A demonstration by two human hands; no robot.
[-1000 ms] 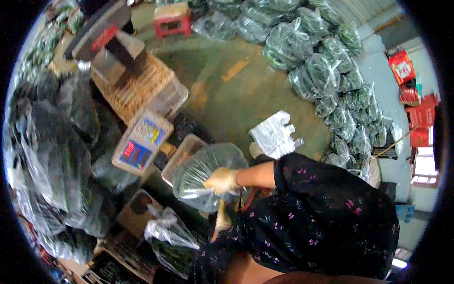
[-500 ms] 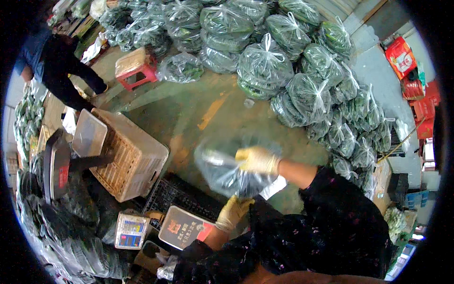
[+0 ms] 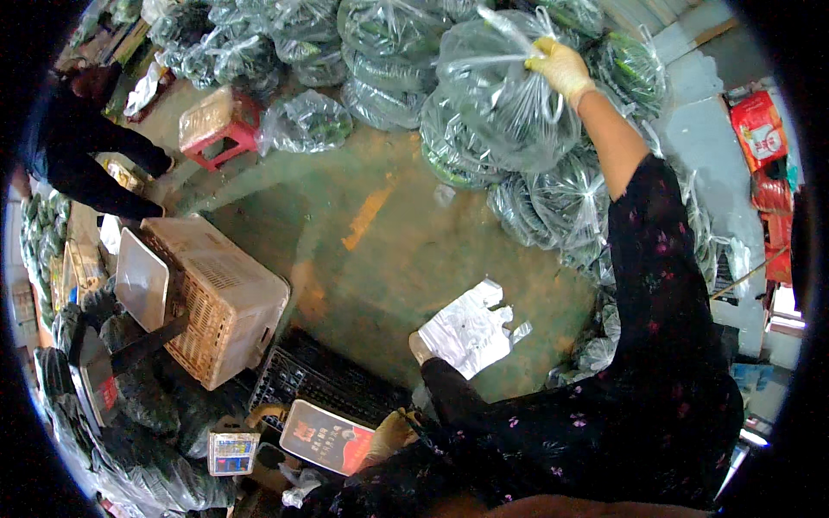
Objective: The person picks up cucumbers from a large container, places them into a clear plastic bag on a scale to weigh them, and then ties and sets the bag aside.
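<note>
My right hand [image 3: 560,71], in a pale yellow glove, reaches to the far right and grips the gathered top of a clear plastic bag [image 3: 488,65]. The bag rests against the pile of similar tied bags [image 3: 458,142] with dark green contents, which I cannot name for sure. Near my body, my left hand [image 3: 393,436], gloved too, is held low with curled fingers beside a flat platform [image 3: 324,436] with a dark and red printed top. Whatever those fingers hold, if anything, is hidden. A stack of white plastic carrier bags [image 3: 471,328] lies by my shoe [image 3: 420,347].
On the left stand a beige plastic crate [image 3: 229,293], a scale display [image 3: 233,453] and a black slatted crate [image 3: 328,375]. A red stool [image 3: 220,129] is farther back, near a person in dark clothes [image 3: 95,155]. More filled bags line the left edge.
The clear bag has moved from in front of me to the far-right pile, carried by my right hand. My left hand has let go of it and drawn back toward my body.
</note>
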